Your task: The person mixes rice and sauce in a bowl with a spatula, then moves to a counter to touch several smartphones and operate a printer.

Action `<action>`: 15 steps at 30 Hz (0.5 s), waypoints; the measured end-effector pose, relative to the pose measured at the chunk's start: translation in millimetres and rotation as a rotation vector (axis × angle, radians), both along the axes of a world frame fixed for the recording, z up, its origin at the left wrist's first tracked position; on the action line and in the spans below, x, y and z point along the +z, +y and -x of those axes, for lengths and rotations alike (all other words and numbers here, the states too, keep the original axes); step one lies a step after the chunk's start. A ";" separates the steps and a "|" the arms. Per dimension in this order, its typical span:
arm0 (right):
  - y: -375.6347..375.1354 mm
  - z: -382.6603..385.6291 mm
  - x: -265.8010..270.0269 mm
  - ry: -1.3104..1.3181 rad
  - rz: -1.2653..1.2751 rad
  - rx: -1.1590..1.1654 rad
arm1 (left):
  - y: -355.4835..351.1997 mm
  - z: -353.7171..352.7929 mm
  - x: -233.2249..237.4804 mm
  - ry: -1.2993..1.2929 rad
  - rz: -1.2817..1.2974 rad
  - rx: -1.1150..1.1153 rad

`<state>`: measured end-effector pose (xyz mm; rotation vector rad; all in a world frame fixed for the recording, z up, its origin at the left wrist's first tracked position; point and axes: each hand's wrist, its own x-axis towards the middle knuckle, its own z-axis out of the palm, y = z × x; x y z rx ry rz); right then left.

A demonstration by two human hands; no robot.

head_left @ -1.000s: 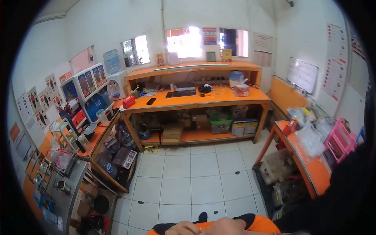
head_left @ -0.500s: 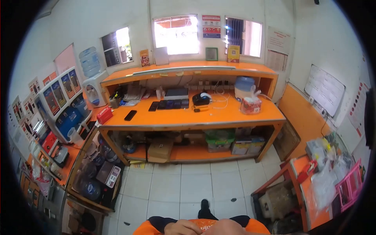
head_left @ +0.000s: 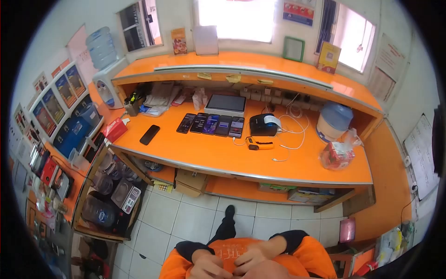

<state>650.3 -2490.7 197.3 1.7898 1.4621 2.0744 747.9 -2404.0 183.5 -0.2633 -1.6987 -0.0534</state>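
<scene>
At the bottom, in front of an orange shirt with dark cuffs, both my hands are held close together. The fingers of my left hand are curled inward near the shirt. My right hand sits just beside it, its fingers also bent. Whatever lies between the fingertips is hidden. Ahead of me, out of reach of the hands, is an orange counter. On it stand a row of several smartphones, a separate black phone, a black label printer and a yellow-and-black handheld tool.
A tablet-like screen lies behind the phones. A water jug and a red-wrapped package occupy the counter's right end. At left are a water dispenser and a scale. Cardboard boxes sit underneath.
The view has moved nearer the counter and tilted down. Both hands and forearms now show more fully at the shirt front. The smartphones appear larger, several screens now lit.
</scene>
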 end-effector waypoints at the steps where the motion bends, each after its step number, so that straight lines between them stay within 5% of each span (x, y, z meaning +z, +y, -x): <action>1: -22.6 -4.2 -2.0 0.003 -0.005 -0.011 | -22.9 -7.2 10.1 0.066 0.101 0.059; 4: -91.7 -7.4 -2.2 0.080 -0.152 -0.076 | -97.6 -29.6 55.5 0.322 0.368 0.296; 6: -114.5 6.8 -5.8 0.359 -0.840 -0.371 | -140.2 -47.5 60.3 0.478 0.521 0.472; 8: -192.1 7.0 -11.2 0.469 -0.644 -0.387 | -171.1 -79.3 26.8 0.616 0.200 0.769; 9: -228.2 13.2 -18.5 0.593 -0.626 -0.484 | -196.7 -108.4 -1.1 0.470 -0.033 0.966; 11: -288.5 18.6 -52.6 0.742 -0.670 -1.138 | -247.6 -166.6 -57.1 -0.008 -0.395 1.451; 12: -327.7 3.6 -67.9 0.649 -0.796 -1.101 | -302.5 -175.9 -66.4 0.029 -0.517 1.472; 13: -354.0 -7.4 -75.8 0.679 -1.084 -0.968 | -343.6 -184.9 -71.1 0.009 -0.905 1.319; 14: -373.5 -16.6 -84.0 0.698 -1.361 -0.811 | -365.8 -199.3 -103.0 -0.077 -0.954 1.364; 15: -387.9 -16.3 -95.6 0.716 -1.366 -0.799 | -382.3 -213.0 -137.0 -0.163 -1.004 1.412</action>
